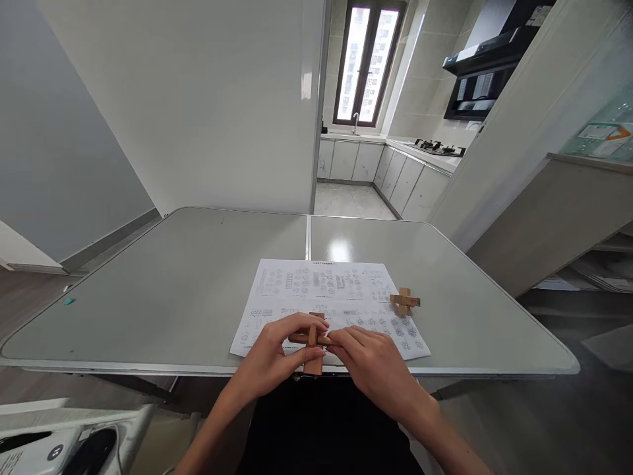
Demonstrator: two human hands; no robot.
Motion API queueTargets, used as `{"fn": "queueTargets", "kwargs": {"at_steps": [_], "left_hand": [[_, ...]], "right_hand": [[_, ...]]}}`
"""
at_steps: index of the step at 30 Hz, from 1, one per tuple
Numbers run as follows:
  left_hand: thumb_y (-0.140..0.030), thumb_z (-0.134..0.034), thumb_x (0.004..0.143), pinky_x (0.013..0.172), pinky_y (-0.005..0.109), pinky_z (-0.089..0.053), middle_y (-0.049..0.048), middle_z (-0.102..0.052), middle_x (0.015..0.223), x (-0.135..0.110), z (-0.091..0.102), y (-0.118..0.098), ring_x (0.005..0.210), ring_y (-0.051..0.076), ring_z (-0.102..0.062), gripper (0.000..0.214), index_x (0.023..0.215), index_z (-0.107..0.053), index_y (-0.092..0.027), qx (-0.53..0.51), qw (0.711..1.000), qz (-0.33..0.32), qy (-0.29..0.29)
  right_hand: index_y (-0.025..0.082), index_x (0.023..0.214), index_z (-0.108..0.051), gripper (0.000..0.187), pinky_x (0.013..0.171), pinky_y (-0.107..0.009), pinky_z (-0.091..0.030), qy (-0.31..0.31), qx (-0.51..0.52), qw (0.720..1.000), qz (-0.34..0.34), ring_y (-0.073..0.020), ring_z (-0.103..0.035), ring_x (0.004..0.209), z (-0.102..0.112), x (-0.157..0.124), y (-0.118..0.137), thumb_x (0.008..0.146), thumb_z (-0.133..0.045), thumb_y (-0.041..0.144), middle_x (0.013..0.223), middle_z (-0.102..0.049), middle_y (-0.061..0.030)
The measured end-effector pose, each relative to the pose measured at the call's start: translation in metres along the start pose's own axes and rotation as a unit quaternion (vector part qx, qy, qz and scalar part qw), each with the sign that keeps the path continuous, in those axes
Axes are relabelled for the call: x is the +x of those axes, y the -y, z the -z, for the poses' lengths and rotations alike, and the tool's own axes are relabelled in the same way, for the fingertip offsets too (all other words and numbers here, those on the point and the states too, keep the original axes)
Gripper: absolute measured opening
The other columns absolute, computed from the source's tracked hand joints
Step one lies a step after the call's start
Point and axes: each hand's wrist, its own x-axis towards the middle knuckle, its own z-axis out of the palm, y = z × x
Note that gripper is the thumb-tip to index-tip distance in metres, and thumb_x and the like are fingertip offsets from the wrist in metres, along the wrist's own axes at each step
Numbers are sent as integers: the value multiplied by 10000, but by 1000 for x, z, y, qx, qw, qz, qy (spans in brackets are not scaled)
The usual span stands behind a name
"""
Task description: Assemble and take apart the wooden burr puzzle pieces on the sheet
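Between my two hands, over the table's front edge, is a wooden burr puzzle (312,364) made of brown crossing bars. My left hand (270,353) grips its upright bars, thumb in front and fingers behind. From the right, my right hand (368,356) pinches the end of a thin crosswise bar; the fingers partly hide that end. Under and behind the hands lies a white instruction sheet (326,284) printed with small diagrams. Two more wooden pieces (404,301), crossed over each other, rest at the sheet's right edge, apart from both hands.
The grey folding table (148,297) has a metal rim and a centre seam. A small teal scrap (68,301) lies near its left edge. At the lower left stands a white surface with a white device (42,454). A wooden shelf (554,211) rises at the right.
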Motion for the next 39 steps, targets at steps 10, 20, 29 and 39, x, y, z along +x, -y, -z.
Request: {"fn": "queueTargets", "kwargs": {"at_steps": [10,20,29,39], "left_hand": [[-347,-688,981,979,429,-628,84,-574,1457,-4,-3,14,1253,286,-634,262,1234,-730,-294,16,999,-26,-25],[-332,-709,970,1002,429,-619,77,-578,1473,-3,-7,10,1242,292,-658,262,1224,-764,-300,-1,1000,-20,-18],[-339,-713,958,860,344,-628,79,-634,1297,0,3,2,1070,249,-681,198,1137,-781,-287,48,998,-32,-22],[-295,-728,946,876,353,-606,76,-599,1405,0,5,1,1162,271,-658,221,1165,-761,-303,45,998,-30,-22]], "right_hand": [[233,1071,-627,211,613,-280,-455,-2,16,1000,12,-174,-705,742,-10,1,-10,1120,-422,231,890,-753,-19],[231,1061,-604,174,621,-288,-438,25,22,999,3,-181,-690,729,-8,-1,-10,1103,-444,181,903,-745,-12],[231,1033,-626,198,622,-291,-431,7,33,999,3,-186,-676,711,1,-1,-16,1108,-443,223,849,-739,-10],[225,1062,-649,223,653,-294,-474,10,62,998,0,-185,-692,757,13,1,-12,1120,-439,274,881,-749,-16]]}}
